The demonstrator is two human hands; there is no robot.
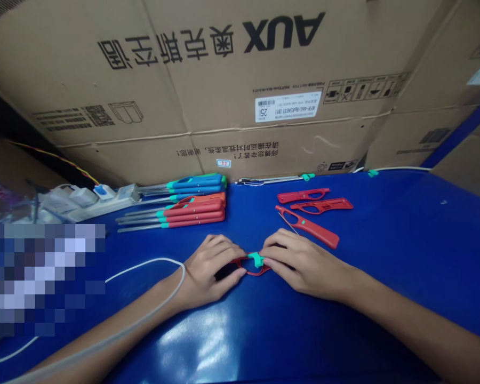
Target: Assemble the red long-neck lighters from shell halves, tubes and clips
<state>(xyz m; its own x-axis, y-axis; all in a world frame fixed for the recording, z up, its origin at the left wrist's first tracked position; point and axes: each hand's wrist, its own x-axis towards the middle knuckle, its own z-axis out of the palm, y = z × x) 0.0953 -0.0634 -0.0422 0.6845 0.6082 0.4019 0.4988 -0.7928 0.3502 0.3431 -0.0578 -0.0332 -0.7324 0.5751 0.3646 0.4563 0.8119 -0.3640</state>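
Both my hands press on a red plastic lighter handle shell (251, 268) lying flat on the blue table (384, 256). My left hand (212, 269) covers its left end with curled fingers. My right hand (300, 261) covers its right end, fingertips pinching by a small teal trigger piece (256, 259) set on the shell. Just beyond my right hand lie three loose red handle shells (314, 226), one with a thin metal rod beside it.
A stack of finished long-nosed lighters, red (192, 213) and blue (196, 184), lies at the back left. A white power strip (88, 200) and a white cable (144, 264) lie to the left. Large cardboard boxes (224, 80) wall off the table's far edge.
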